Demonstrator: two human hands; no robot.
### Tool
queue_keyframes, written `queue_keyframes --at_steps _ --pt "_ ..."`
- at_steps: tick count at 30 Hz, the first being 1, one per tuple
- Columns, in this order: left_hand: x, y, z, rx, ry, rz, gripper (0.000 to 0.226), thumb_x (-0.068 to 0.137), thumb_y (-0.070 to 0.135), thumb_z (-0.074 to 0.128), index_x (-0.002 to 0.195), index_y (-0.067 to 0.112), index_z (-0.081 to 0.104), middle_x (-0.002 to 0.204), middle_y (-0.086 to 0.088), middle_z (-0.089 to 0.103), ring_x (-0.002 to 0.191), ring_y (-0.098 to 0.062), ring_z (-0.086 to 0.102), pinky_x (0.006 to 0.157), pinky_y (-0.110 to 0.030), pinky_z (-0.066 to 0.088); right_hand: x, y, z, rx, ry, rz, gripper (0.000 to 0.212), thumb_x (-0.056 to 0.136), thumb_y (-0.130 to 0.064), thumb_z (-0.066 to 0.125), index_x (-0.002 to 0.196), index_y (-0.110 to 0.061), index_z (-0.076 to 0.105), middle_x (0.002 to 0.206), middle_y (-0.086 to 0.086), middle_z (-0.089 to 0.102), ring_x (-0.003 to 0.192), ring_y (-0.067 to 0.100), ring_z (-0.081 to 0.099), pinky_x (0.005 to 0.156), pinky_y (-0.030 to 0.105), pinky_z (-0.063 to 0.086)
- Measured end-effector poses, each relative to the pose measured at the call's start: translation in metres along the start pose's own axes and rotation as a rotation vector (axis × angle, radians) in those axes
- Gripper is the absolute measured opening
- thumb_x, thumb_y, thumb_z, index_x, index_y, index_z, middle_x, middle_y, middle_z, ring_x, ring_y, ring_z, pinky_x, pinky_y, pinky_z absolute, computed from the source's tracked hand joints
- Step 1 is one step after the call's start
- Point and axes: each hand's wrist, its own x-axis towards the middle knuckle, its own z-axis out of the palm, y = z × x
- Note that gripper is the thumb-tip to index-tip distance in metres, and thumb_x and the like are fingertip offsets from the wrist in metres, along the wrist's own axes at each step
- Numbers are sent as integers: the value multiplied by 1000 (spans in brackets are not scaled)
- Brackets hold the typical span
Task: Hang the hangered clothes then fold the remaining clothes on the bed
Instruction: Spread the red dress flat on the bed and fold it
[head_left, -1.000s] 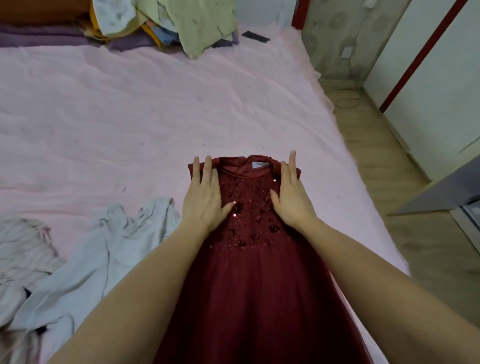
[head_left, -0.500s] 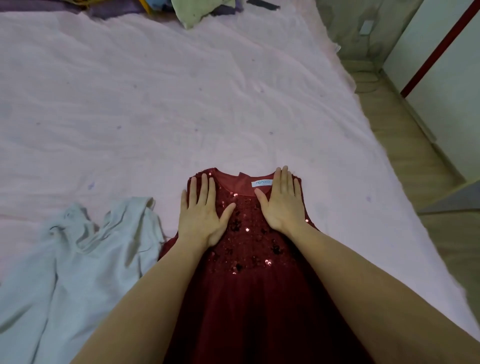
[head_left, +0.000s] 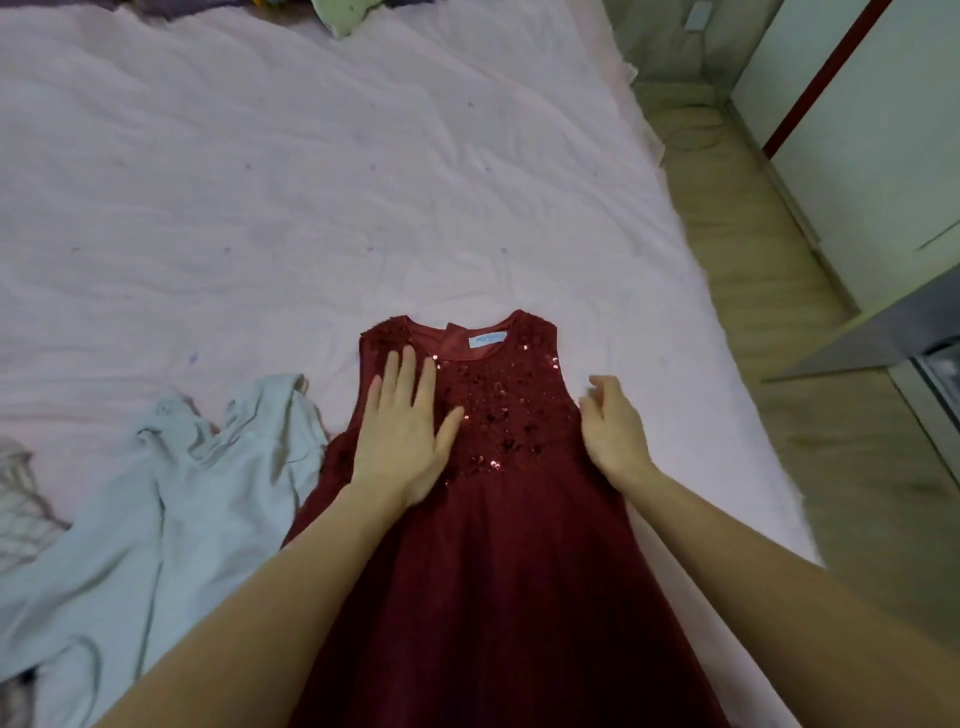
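Note:
A dark red sleeveless dress (head_left: 498, 545) with a sequinned top lies flat on the pink bed sheet (head_left: 311, 182), neck pointing away from me. My left hand (head_left: 400, 436) presses flat on the left side of its bodice, fingers straight. At the dress's right armhole edge is my right hand (head_left: 613, 431), its fingers loosely bent against the fabric; whether it pinches the edge I cannot tell.
A crumpled pale blue garment (head_left: 156, 509) lies left of the dress, with a grey striped cloth (head_left: 21, 499) at the far left edge. More clothes (head_left: 343, 13) are piled at the bed's far end. Wooden floor (head_left: 810, 415) and a white wardrobe (head_left: 883, 130) lie to the right.
My right hand slid off the bodice to the dress's right edge. My left hand stays flat on the left of the bodice.

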Motion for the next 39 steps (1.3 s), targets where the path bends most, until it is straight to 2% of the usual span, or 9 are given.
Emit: queue_keyframes --at_steps 5,8,11,20,26,32,35,37,39 --pt "-38 48 5 27 -210 186 67 100 52 19 154 16 8 162 -4 0 148 -20 -12 120 -33 -6 -32 41 -29 -54 -111 151 41 95 -1 39 134 -11 48 127 8 58 117 23 54 95 25 38" --pt "-38 72 28 -67 -329 118 66 102 49 27 155 19 1 162 -2 -5 148 -20 -11 121 -36 -4 -29 37 -30 101 -226 156 37 91 -1 50 122 -19 57 106 0 65 102 17 60 92 31 47" --pt "-46 69 53 -88 -452 20 69 100 54 21 154 21 -5 162 0 -10 148 -20 -13 121 -38 -7 -27 31 -33 339 -324 180 35 89 0 57 116 -23 58 112 5 66 103 19 65 91 31 52" --pt "-55 55 73 -15 -436 89 67 101 51 22 153 24 -11 159 3 -18 146 -18 -21 119 -36 -11 -28 30 -42 598 -649 305 3 98 -15 53 99 -15 50 83 0 59 70 11 57 64 25 50" --pt "-64 48 76 110 -387 199 83 80 67 -9 150 25 -17 154 4 -26 143 -16 -24 116 -33 -15 -12 40 -27 10 -290 61 34 80 -1 68 110 -12 53 105 2 57 101 24 57 86 32 45" --pt "-83 42 64 228 -399 277 87 77 63 -10 153 22 -8 160 -1 -16 148 -20 -15 117 -35 -11 -27 56 -14 60 -138 170 42 74 -6 77 107 -8 52 85 2 57 80 20 57 60 19 40" --pt "-81 35 45 191 -346 284 83 83 60 -2 154 21 14 162 0 6 149 -18 3 121 -35 -3 -31 44 -11 -273 -78 142 48 79 -19 75 116 -8 45 101 8 57 101 30 57 81 33 45" --pt "-77 20 32 170 -105 170 67 93 47 17 146 14 38 155 -7 32 144 -25 28 120 -40 10 -40 31 -2 -572 33 -73 58 85 -28 68 132 -10 40 126 13 50 122 32 46 100 41 37" --pt "-75 -3 22 123 110 -53 54 96 35 31 141 8 45 147 -15 43 137 -33 39 116 -46 21 -53 18 12 -562 17 -367 62 91 -32 59 144 -12 34 149 14 35 139 32 29 115 43 24"
